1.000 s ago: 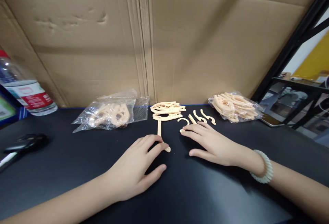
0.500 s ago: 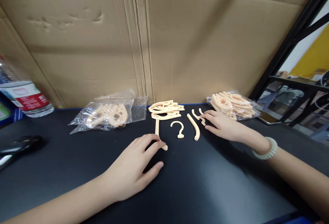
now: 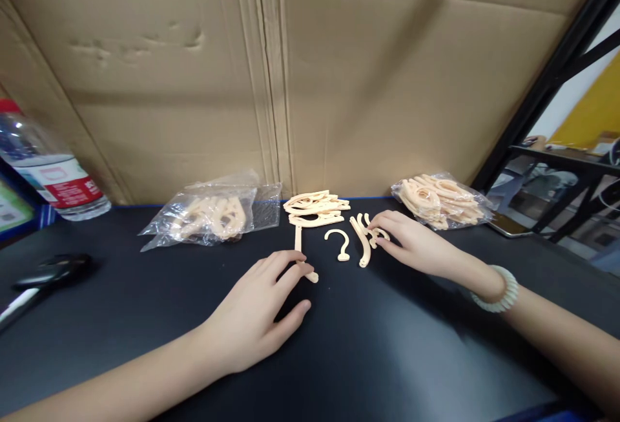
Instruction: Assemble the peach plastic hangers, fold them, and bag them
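Note:
Cream plastic folding hanger parts lie on the black table. My left hand (image 3: 259,315) has its fingers spread, and the index and middle fingertips rest on a straight hanger arm (image 3: 298,239), covering part of it. Right of that lies a separate hanger hook (image 3: 345,244). A curved hanger arm (image 3: 361,242) sits further right. Beside it, my right hand (image 3: 411,241) has thumb and fingers closed around a small forked hanger piece (image 3: 372,238), which stays at table level, partly hidden by the fingertips. Behind, several hanger parts (image 3: 317,205) are piled together.
Clear plastic bags of hanger parts stand left (image 3: 213,215) and right (image 3: 438,199), against a cardboard wall (image 3: 194,86). At far left are a water bottle (image 3: 62,176) and a black mouse (image 3: 53,270). A phone-like flat object (image 3: 511,227) lies by the right bag.
My right hand has slid left and slightly nearer with the small forked piece, which now sits close to the curved arm. That arm has shifted a little left. My left hand stays put.

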The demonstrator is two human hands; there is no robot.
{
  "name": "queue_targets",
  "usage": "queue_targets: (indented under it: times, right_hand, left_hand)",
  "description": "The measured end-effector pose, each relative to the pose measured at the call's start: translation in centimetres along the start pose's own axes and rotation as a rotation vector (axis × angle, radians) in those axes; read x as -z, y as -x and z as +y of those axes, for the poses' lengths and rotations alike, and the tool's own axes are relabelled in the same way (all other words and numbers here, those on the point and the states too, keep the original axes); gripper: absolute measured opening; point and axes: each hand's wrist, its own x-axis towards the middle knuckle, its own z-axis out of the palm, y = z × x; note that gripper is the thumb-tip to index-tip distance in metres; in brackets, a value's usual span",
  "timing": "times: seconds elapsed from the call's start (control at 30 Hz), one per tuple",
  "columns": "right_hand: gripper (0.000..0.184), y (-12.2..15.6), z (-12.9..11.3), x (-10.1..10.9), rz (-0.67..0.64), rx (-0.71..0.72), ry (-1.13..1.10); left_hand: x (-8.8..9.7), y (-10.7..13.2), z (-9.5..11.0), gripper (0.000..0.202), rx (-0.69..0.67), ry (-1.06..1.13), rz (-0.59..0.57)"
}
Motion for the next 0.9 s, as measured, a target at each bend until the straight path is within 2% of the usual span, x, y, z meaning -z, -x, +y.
queue_targets:
  times: [0.1, 0.2, 0.47, 0.57, 0.7, 0.9]
  right_hand:
    - [0.019, -1.1, 0.0, -0.4, 0.071, 0.050, -0.029]
    - [0.024, -3.4, -0.2, -0.9, 0.109, 0.090, -0.031]
    - [0.046, -12.8, 0.9, -2.5, -0.038, 0.201, 0.011]
    - [0.045, -15.1, 0.8, -3.2, -0.083, 0.227, 0.000]
    - [0.034, -16.5, 0.5, -4.0, -0.070, 0.214, -0.001]
    - [0.027, -16.2, 0.8, -4.2, 0.052, 0.174, -0.075]
  left_hand:
    - [0.1, 0.0, 0.1, 0.027, -0.017, -0.001, 0.021]
    - [0.1, 0.1, 0.2, 0.026, -0.021, 0.000, 0.030]
    - [0.3, 0.3, 0.3, 0.026, -0.048, 0.002, 0.066]
    - [0.4, 0.3, 0.4, 0.026, -0.047, 0.010, 0.051]
    - [0.4, 0.3, 0.4, 0.027, -0.040, 0.016, 0.036]
    - [0.5, 0.1, 0.5, 0.030, -0.006, 0.001, 0.004]
